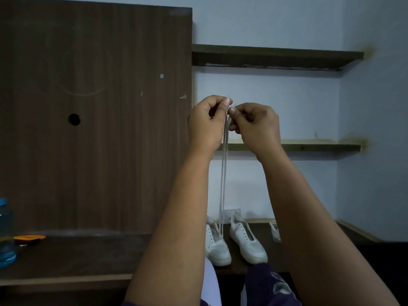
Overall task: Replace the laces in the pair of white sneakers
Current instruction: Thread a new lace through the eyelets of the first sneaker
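Blue bottle and orange item are being kept at the worktop's left end. White lace is being pinched high by the left hand and right hand, fingers curled tight on its two ends. Both strands are being drawn up taut from the left sneaker. Right sneaker is being left unlaced just beside it.

Two white sneakers are set side by side, toes toward the viewer, on the dark surface; a white lace is stretched upright in two strands from the left one
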The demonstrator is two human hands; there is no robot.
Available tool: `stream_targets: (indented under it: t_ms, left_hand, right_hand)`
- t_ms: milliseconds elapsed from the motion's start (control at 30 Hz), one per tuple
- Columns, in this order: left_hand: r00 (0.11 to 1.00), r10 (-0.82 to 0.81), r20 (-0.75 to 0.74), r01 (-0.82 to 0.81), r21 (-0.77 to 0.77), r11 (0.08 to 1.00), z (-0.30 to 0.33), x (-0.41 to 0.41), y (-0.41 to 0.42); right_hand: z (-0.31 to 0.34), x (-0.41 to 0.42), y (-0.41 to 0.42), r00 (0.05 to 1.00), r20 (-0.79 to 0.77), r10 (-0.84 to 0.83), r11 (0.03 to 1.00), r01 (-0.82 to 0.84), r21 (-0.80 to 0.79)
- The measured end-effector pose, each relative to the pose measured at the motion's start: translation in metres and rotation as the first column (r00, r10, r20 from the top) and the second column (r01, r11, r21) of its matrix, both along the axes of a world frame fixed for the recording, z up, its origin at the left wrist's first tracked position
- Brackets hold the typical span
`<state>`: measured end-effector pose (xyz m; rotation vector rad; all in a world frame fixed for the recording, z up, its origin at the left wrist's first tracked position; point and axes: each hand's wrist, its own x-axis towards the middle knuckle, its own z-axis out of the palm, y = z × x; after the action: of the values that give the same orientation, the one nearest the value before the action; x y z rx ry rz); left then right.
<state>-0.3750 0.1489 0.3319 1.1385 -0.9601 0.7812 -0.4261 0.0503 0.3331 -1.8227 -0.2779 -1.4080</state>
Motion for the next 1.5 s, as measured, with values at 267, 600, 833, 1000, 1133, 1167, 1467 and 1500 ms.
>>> stream_targets:
  t_ms: [267, 600, 833, 1000, 1133, 1167, 1467, 1500]
  left_hand:
    - [0.999, -0.017, 0.029, 0.017, -0.007, 1.000, 0.003, 0.000, 0.001]
    - [0.998, 0.053, 0.045, -0.054, 0.017, 0.998, 0.002, 0.005, 0.004]
    - [0.998, 0.048, 0.031, -0.050, 0.047, 0.998, 0.000, 0.011, 0.007]
    - [0.990, 0.118, -0.080, -0.103, 0.174, 0.979, -0.028, 0.062, -0.005]
    - [0.956, 0.234, -0.175, -0.175, 0.299, 0.938, -0.076, 0.118, -0.015]
    - [0.944, 0.258, -0.208, -0.181, 0.327, 0.927, -0.088, 0.131, -0.017]
    - [0.763, 0.529, -0.372, -0.386, 0.394, 0.834, -0.166, 0.226, -0.007]
    - [0.748, 0.556, -0.362, -0.418, 0.394, 0.819, -0.170, 0.234, -0.007]
  right_hand:
    - [0.004, -0.005, 0.005, 0.988, 0.155, 0.014, 0.998, -0.025, 0.064]
    - [0.006, 0.003, 0.001, 0.990, 0.120, 0.070, 0.995, -0.079, 0.066]
    - [0.001, 0.017, -0.002, 0.981, 0.074, 0.179, 0.974, -0.187, 0.124]
    - [-0.031, 0.065, -0.028, 0.986, -0.053, 0.159, 0.965, -0.144, 0.220]
    - [-0.084, 0.119, -0.079, 0.956, -0.291, -0.041, 0.984, 0.090, 0.157]
    - [-0.101, 0.133, -0.092, 0.934, -0.344, -0.090, 0.982, 0.141, 0.125]
    - [-0.242, 0.240, -0.171, 0.663, -0.687, -0.298, 0.944, 0.310, -0.110]
    - [-0.254, 0.250, -0.174, 0.669, -0.681, -0.296, 0.948, 0.293, -0.124]
